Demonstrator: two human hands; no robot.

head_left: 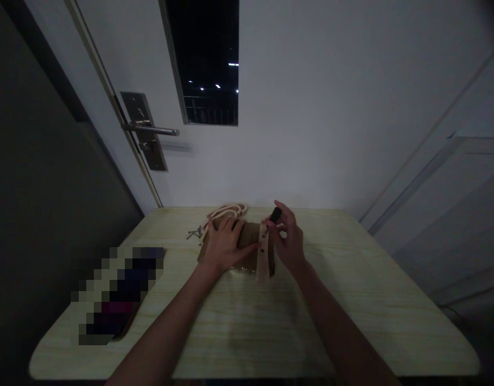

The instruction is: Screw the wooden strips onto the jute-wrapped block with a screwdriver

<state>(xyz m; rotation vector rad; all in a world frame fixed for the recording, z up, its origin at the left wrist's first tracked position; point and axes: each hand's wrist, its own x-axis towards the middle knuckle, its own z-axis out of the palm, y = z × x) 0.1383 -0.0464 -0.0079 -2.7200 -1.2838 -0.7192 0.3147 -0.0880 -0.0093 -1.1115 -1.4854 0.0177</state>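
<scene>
My left hand [226, 244] lies spread on a brown, cardboard-like piece [250, 231], its thumb reaching to a pale strap. The strap [263, 262] runs across the right end of that piece and has several dark spots or holes along it. Fingers of my right hand [289, 241] are pinched around a short black-handled tool [276, 215] above the strap's upper end. The tool's tip is too dark to make out. Behind my left hand lies a looped pale strap [231, 208], and several thin metal pieces like nails [195, 232] rest to its left.
The light wooden table [331, 321] stands against a white door with a metal handle [150, 130] and a dark window [210, 59]. On the table's left side lies a pixelated, dark flat object [124, 292]. A white panel [464, 214] stands at the right.
</scene>
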